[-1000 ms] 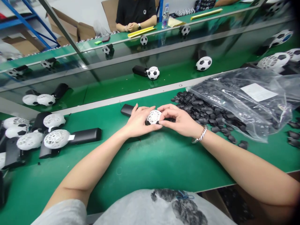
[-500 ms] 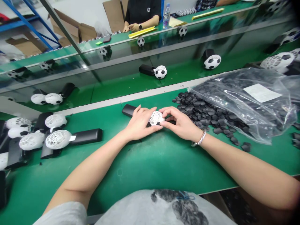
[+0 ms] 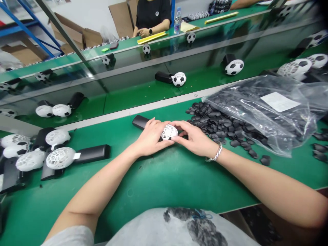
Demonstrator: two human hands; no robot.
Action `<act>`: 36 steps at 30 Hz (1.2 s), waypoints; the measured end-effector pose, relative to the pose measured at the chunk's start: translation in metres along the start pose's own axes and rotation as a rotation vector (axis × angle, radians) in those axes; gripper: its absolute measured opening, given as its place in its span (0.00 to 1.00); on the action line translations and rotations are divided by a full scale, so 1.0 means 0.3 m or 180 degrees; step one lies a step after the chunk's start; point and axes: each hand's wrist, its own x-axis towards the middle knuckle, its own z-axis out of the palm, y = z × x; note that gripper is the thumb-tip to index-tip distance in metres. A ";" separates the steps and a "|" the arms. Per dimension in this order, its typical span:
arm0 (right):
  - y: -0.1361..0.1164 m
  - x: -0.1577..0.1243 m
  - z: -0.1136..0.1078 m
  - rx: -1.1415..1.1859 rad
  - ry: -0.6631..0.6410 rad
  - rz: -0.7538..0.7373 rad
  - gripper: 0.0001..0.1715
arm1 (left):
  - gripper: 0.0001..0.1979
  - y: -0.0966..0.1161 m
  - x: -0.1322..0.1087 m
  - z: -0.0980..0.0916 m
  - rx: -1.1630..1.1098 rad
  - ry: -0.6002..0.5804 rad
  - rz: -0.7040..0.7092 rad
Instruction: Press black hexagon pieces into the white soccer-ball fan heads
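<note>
A small hand-held fan with a white football-patterned grille head (image 3: 169,131) and a black handle (image 3: 139,121) lies on the green bench (image 3: 159,177). My left hand (image 3: 151,136) wraps round the fan from the left, fingers closed on it. My right hand (image 3: 196,138) grips the head from the right, fingertips pressed on the grille; a bead bracelet is on that wrist. What lies between the fingertips and the grille is hidden.
Loose black pieces (image 3: 217,124) spill from a clear plastic bag (image 3: 269,106) at the right. Several white-headed fans (image 3: 61,157) lie at the left. Football fans (image 3: 179,79) ride the conveyor behind. A person in black (image 3: 152,17) sits across.
Both hands stay on the fan's head, with the fingers shifting slightly on the grille. The view has drifted a little, and the fans on the conveyor have moved to the right.
</note>
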 end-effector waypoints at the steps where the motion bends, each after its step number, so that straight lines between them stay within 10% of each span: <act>1: 0.001 0.005 -0.008 0.0030 -0.0009 -0.0001 0.22 | 0.30 0.000 0.000 0.001 -0.0010 0.0018 -0.0001; 8: 0.072 0.051 -0.158 -0.1277 0.1061 -0.0061 0.08 | 0.36 -0.034 -0.013 -0.049 -0.0074 -0.0246 -0.0033; 13: 0.109 0.063 -0.159 -0.2052 0.0518 -0.0304 0.09 | 0.33 -0.015 -0.016 -0.027 -0.0374 0.0015 -0.0679; 27: 0.103 0.078 -0.115 -0.3118 0.0014 -0.0449 0.12 | 0.31 -0.021 -0.018 0.030 -0.1031 0.0112 -0.0248; 36: 0.090 0.019 -0.128 -0.1896 0.0148 -0.0511 0.12 | 0.32 -0.037 -0.018 0.044 -0.1162 0.0146 -0.0199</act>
